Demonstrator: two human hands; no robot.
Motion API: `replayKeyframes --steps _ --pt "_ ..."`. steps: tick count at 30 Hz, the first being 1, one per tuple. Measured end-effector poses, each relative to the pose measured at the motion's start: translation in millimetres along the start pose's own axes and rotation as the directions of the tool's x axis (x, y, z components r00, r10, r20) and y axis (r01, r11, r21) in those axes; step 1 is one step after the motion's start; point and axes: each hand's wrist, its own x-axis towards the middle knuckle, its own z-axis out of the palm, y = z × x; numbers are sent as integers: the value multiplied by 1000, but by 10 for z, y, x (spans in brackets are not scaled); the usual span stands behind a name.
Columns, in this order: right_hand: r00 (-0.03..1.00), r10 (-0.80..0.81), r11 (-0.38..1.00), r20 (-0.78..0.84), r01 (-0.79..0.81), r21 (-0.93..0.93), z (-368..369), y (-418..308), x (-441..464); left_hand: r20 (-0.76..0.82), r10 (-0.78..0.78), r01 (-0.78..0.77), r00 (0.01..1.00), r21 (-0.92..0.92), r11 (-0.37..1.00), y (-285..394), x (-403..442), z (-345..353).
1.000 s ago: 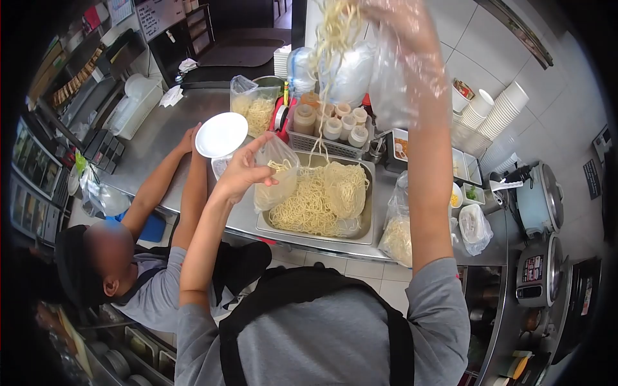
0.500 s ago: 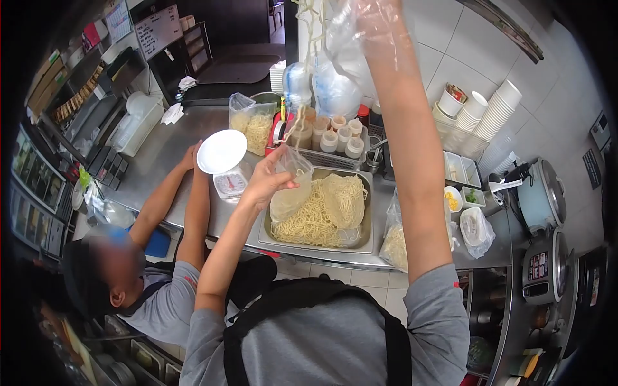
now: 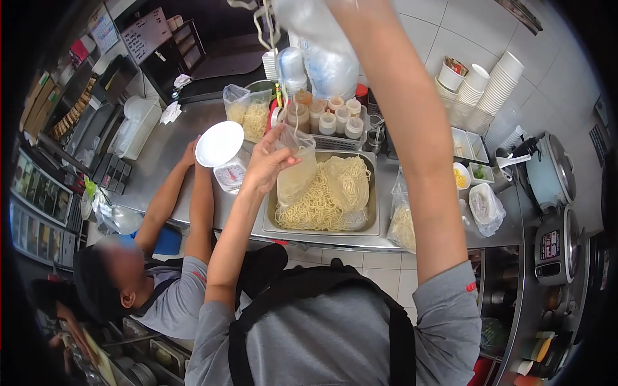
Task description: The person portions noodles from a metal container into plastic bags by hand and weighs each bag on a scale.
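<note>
My left hand (image 3: 265, 162) is closed on the upper edge of a clear plastic bag (image 3: 297, 183), pinching it between thumb and fingers. The bag hangs over the left side of a metal tray (image 3: 322, 233) of yellow noodles (image 3: 313, 209). A second filled bag of noodles (image 3: 348, 183) lies in the tray's right part. My right arm reaches up past the top edge, with clear plastic (image 3: 309, 18) around the hand, whose fingers are hidden. Several long noodle strands (image 3: 265, 29) dangle beside it, trailing down to the mouth of the bag.
Left of the tray stands a kitchen scale (image 3: 232, 175) with a white plate (image 3: 219, 143), and a co-worker's arms (image 3: 201, 199) rest beside it. Sauce bottles (image 3: 327, 122) fill a basket behind the tray. Rightward are a bag of noodles (image 3: 403, 225) and stacked cups (image 3: 502, 77).
The view has shifted slightly. My right hand has gone farther out past the top edge, with the dangling strands. My left hand keeps its hold on the plastic bag.
</note>
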Motion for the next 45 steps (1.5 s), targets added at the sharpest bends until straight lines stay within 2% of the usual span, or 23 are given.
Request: replayKeyframes --steps 4,5,6,7,8,10,13,14,17,20,23,24,27,30,33,34,37,38,39,40,41,44,45 --pt "996 49 994 -73 -41 103 -152 224 -526 -7 13 -13 1000 -9 1000 122 -11 128" --pt "982 160 987 -101 -156 43 -176 299 -818 -11 12 -12 1000 -16 1000 150 -18 152" --pt "987 4 998 -159 -13 -57 -258 524 -950 -10 23 -23 1000 -5 1000 177 -27 164" --pt "979 66 995 -195 -80 -66 -303 669 -1148 -9 35 -35 999 7 999 206 -33 167" --pt "986 6 981 -165 -38 -190 -375 823 -1371 -8 48 -48 999 18 999 231 -32 164" --pt "974 207 868 -97 -229 -440 -575 1024 -1676 9 26 -26 1000 1 1000 282 -8 119" --pt "858 512 555 47 -288 -781 -523 709 -1815 -7 3 -3 1000 7 1000 247 53 24" --pt "846 516 592 134 -240 -769 -555 764 -1808 -18 -3 3 1000 15 1000 205 77 -11" --pt "838 522 599 157 -229 -767 -619 717 -1773 53 -30 27 998 51 998 141 115 -64" --pt "768 512 411 384 174 -895 -719 691 -1833 18 -5 3 1000 107 994 253 -19 -31" --pt "595 745 355 301 28 -935 -753 1018 -2082 90 48 -60 995 144 988 310 -69 -162" --pt "514 840 235 171 -62 -970 -737 1153 -2099 77 0 -13 997 171 985 260 -49 -245" --pt "458 889 136 -17 -299 -945 -727 1179 -1992 75 -24 -1 997 313 950 63 -88 -299" --pt "632 760 586 148 -570 -575 -740 1246 -1992 42 -55 40 998 309 950 -121 -74 -364" --pt "922 359 590 143 -105 -801 -676 1108 -1957 -10 -47 48 999 286 957 -48 -95 -399" --pt "862 507 335 19 -177 -925 -764 1105 -1929 -29 -51 57 998 268 962 11 -125 -420" --pt "545 838 66 45 -20 -998 -813 1359 -2265 -71 26 -13 997 174 985 236 -282 -399" --pt "558 829 243 36 -301 -922 -844 1594 -2642 -67 59 -49 996 144 988 298 -331 -373" --pt "643 750 399 152 -257 -880 -825 1827 -2993 -60 74 -66 995 130 989 363 -369 -339" --pt "711 652 540 264 -190 -820 -807 2058 -3343 -54 89 -82 995 115 990 422 -405 -306" --pt "730 445 594 519 193 -781 -731 2171 -3523 -49 103 -97 994 101 990 444 -427 -293" --pt "674 545 350 498 356 -866 -446 2035 -3671 -45 118 -112 992 111 988 440 -444 -340" --pt "642 615 322 459 327 -888 -431 1970 -3636 -42 111 -106 993 110 988 444 -454 -365"
